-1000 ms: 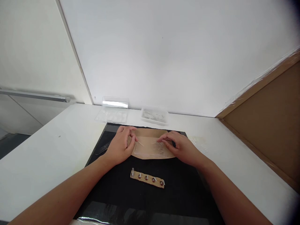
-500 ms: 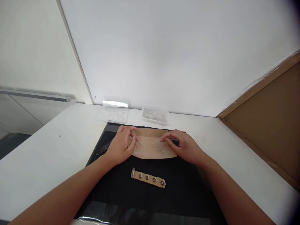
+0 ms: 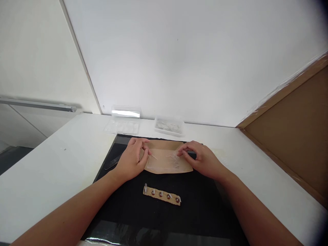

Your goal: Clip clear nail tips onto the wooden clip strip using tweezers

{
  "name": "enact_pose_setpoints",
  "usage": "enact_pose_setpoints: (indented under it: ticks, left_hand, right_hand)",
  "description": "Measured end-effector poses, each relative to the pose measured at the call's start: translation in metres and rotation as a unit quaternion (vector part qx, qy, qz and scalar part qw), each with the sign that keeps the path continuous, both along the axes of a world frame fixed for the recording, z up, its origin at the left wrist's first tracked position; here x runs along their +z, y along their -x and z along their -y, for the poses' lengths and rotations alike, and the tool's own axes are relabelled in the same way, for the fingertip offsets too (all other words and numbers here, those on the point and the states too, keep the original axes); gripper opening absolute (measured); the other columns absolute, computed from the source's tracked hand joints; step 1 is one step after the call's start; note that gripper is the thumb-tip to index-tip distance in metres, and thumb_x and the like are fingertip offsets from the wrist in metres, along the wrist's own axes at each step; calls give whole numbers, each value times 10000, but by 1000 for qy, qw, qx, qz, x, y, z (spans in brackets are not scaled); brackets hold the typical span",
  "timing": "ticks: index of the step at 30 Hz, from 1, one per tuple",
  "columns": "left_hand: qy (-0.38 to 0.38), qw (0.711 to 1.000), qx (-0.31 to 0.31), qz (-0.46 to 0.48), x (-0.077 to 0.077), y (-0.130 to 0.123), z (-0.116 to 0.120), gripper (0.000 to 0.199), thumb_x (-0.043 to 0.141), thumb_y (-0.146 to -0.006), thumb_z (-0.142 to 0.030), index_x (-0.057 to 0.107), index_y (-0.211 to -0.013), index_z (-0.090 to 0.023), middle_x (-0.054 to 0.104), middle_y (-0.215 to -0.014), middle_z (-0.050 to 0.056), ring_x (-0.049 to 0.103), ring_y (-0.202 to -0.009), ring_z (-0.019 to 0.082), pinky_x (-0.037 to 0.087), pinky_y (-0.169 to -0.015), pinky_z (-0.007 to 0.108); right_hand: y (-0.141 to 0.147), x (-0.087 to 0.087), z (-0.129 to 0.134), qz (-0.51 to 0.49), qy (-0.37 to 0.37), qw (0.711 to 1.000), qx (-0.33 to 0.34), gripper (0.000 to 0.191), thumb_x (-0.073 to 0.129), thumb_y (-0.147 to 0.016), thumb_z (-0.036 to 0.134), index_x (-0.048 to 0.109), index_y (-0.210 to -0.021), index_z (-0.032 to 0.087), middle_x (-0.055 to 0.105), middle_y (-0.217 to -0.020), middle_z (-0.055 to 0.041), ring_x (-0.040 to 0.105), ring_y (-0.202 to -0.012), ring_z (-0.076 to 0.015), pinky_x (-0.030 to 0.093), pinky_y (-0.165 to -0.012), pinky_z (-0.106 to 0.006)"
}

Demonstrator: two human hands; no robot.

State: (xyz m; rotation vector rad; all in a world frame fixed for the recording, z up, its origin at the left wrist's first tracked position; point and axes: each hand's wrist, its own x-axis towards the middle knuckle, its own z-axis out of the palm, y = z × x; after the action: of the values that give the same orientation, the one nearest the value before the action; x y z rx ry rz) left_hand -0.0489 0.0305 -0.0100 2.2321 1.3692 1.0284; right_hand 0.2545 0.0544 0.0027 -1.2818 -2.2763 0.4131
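Note:
A shallow brown paper tray (image 3: pixel 159 165) lies on the black mat, with several small clear strips (image 3: pixel 176 165) loose inside it. My left hand (image 3: pixel 133 157) is over the tray's left edge, its fingers curled and fingertips drawn together near a thin clear strip. At the tray's right side, my right hand (image 3: pixel 200 158) holds its thumb close to its bent fingers above the pile of strips. Anything between the fingertips of either hand is too small to make out. Nearer me is a cardboard strip (image 3: pixel 156 195) bearing several shiny round beads with little pale tabs.
A black mat (image 3: pixel 128 208) covers the middle of the white table (image 3: pixel 64 171). Against the back wall stand an open clear plastic case (image 3: pixel 123 125) and a translucent box (image 3: pixel 169 126) of clear pieces. A dark flat tool (image 3: pixel 112 163) lies left of my left hand.
My right hand has shifted very slightly to the right over the strips. My left hand and the cardboard strip look the same.

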Motion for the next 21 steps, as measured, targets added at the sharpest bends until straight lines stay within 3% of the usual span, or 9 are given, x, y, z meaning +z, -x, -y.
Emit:
enact_pose_setpoints:
  ticks: [15, 21]
  left_hand:
    - [0, 1000, -3, -1, -2, 0, -1, 107, 483, -1000, -193, 556, -1066, -236, 740, -1022, 37, 539, -1192, 278, 530, -946, 433]
    - [-14, 1000, 7, -17, -3, 0, -2, 87, 494, -997, -208, 559, -1048, -236, 734, -1067, 54, 554, -1177, 280, 535, -929, 434]
  right_hand:
    - [5, 4, 6, -21, 23, 999, 43, 167, 571, -940, 190, 701, -979, 288, 762, -1007, -3, 684, -956, -214, 539, -862, -379]
    - [4, 4, 5, -27, 33, 998, 48, 140, 577, -927, 174, 673, -950, 272, 758, -969, 3, 665, -850, -193, 523, -796, -354]
